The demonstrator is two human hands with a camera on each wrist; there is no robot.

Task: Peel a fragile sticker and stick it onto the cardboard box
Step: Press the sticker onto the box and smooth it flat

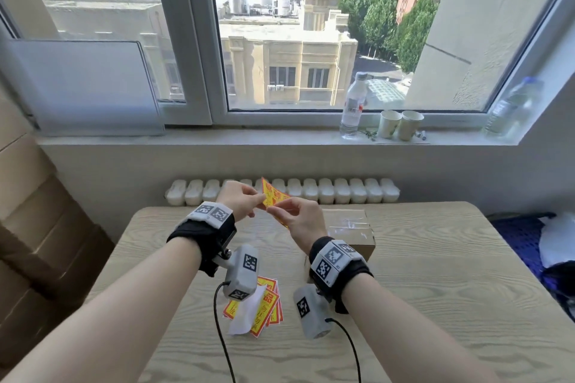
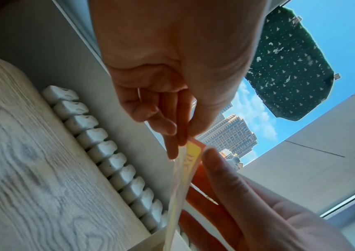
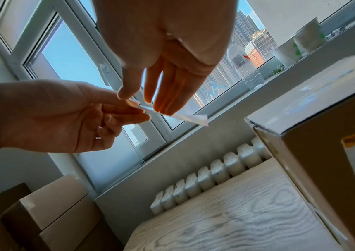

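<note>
I hold a yellow and red fragile sticker (image 1: 275,196) in the air above the far part of the table, between both hands. My left hand (image 1: 259,197) pinches its left corner with thumb and fingertips (image 2: 173,149). My right hand (image 1: 273,211) pinches the sticker (image 3: 172,116) between thumb and straight fingers (image 3: 163,101). In the left wrist view the sticker (image 2: 190,158) curls at that corner, seemingly parting from its backing. The taped cardboard box (image 1: 351,230) stands on the table just right of my right hand, and its labelled side (image 3: 322,152) shows in the right wrist view.
A pile of more stickers (image 1: 267,305) and a white backing sheet (image 1: 244,315) lie on the wooden table (image 1: 435,289) near me. A radiator (image 1: 342,191) runs behind it. A bottle (image 1: 353,106) and paper cups (image 1: 399,124) stand on the sill. Stacked boxes (image 1: 37,227) stand at left.
</note>
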